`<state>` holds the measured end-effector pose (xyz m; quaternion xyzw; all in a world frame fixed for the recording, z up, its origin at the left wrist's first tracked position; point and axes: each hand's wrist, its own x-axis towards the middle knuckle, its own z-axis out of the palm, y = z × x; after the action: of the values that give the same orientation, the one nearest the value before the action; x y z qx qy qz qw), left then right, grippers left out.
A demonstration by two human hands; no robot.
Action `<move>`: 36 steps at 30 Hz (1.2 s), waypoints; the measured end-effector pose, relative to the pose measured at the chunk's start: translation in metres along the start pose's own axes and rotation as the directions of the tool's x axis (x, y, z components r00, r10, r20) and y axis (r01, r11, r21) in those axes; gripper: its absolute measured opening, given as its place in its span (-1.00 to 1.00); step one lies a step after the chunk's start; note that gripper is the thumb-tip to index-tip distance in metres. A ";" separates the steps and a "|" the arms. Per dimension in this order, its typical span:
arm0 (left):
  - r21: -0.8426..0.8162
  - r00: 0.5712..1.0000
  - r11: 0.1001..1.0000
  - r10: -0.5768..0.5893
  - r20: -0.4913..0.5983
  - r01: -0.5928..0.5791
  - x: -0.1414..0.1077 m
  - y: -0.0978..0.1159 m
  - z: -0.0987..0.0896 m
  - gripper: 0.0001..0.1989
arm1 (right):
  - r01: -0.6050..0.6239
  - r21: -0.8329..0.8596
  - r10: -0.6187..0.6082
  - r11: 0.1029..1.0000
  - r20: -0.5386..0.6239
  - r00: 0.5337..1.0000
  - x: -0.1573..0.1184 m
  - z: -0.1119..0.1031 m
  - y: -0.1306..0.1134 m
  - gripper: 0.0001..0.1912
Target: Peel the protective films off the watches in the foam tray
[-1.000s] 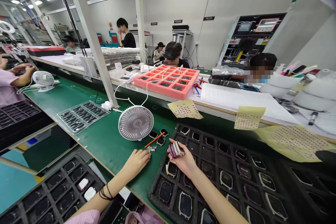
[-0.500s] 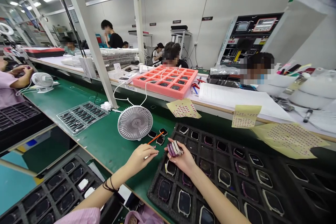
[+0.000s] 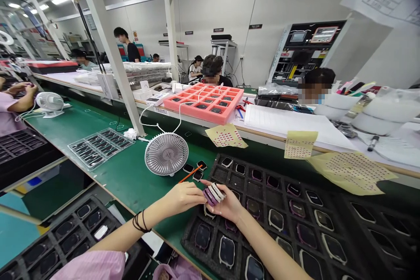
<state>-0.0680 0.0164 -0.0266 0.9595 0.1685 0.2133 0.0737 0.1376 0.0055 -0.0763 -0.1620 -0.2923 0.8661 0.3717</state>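
Green table (image 3: 78, 127), left to right: two white fans (image 3: 166, 154) flanking one clear blister tray (image 3: 112, 154). Left hand (image 3: 184, 195) touches the purple end of the watch-case stack (image 3: 215, 194); can't tell if it's pinching. One orange stick (image 3: 190, 174), three loose watches (image 3: 197, 176). Right hand (image 3: 231, 208) grips the stack, roughly four pieces, over one black foam tray (image 3: 255, 190). Step reads as two-handed stack handling; next move calls for a steady hold.

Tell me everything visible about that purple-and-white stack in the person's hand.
The stack looks like several rounded, watch-like pieces pressed together, tilted: whitish at one end, purple at the other. They look smooth, hard. The right hand's grip holds it above the tray; the left hand seems to touch the purple end.
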 end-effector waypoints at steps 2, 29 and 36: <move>-0.067 0.999 0.997 -0.023 0.041 0.026 0.002 0.002 -0.006 -0.75 | -0.015 -0.019 0.015 1.000 0.013 1.000 0.000 -0.001 0.001 -0.50; -0.270 0.836 0.792 -0.533 0.130 0.548 -0.001 -0.031 0.004 -0.64 | 0.051 -0.013 -0.052 0.999 -0.090 0.995 0.005 0.006 0.012 -0.49; -0.065 0.685 0.682 -0.729 0.022 0.728 -0.050 -0.015 0.025 -0.90 | 0.097 0.038 -0.090 0.995 -0.157 0.984 0.006 0.009 0.008 -0.30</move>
<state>-0.1042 0.0106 -0.0719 0.8100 0.5285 0.1750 0.1844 0.1245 0.0022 -0.0750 -0.2065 -0.2503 0.8389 0.4370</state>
